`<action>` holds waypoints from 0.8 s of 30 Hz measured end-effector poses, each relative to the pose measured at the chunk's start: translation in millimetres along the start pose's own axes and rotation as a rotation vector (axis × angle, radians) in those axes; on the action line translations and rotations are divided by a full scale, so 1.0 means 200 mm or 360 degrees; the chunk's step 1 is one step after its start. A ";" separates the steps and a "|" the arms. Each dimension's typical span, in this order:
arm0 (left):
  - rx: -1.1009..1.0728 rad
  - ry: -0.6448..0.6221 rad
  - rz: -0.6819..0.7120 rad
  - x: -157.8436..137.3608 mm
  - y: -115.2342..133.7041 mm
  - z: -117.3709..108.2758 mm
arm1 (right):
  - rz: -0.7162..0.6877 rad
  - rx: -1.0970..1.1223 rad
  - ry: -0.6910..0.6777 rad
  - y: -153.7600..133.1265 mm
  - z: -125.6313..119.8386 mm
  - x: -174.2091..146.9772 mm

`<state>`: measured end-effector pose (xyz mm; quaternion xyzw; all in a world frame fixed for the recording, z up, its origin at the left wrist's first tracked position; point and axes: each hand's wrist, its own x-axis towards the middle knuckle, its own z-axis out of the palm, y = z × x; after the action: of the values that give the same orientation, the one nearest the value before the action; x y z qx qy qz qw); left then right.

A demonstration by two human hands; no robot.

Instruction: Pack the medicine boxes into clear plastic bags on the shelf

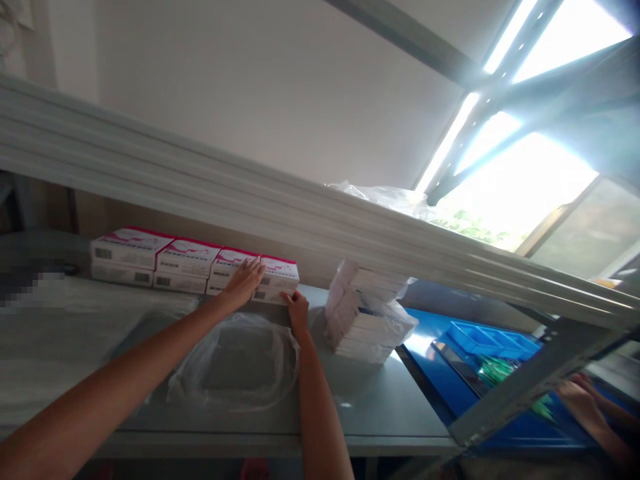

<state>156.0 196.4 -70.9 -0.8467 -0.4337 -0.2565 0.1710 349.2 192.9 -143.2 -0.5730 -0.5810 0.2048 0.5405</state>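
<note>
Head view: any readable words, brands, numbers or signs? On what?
None readable.
White-and-pink boxes: printed marks on the tops and fronts, barcodes on several fronts; lettering and digits too small and blurred.
Box under the left hand: print partly covered, the rest unreadable.
Plastic-wrapped stack: no text can be made out.

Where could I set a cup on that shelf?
Bare grey metal shelf shows at front right, bordered by the right forearm, the plastic-wrapped stack of white boxes and the front edge. It's crowded at back, where the left hand and right hand touch white-and-pink cardboard boxes, and leftward, under clear plastic sheeting.
</note>
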 end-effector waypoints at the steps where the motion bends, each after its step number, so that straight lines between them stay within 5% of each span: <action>1: -0.0003 -0.0006 -0.0003 0.00 0.00 0.00 | -0.0003 0.0001 0.0000 0.00 0.00 0.00; 24: -0.0033 0.0008 -0.0028 -0.04 -0.01 0.02 | -0.0020 -0.0004 0.0000 0.03 -0.05 0.02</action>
<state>152.0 195.0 -78.7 -0.8438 -0.4381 -0.2647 0.1610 360.9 193.5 -143.4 -0.5701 -0.5848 0.2005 0.5411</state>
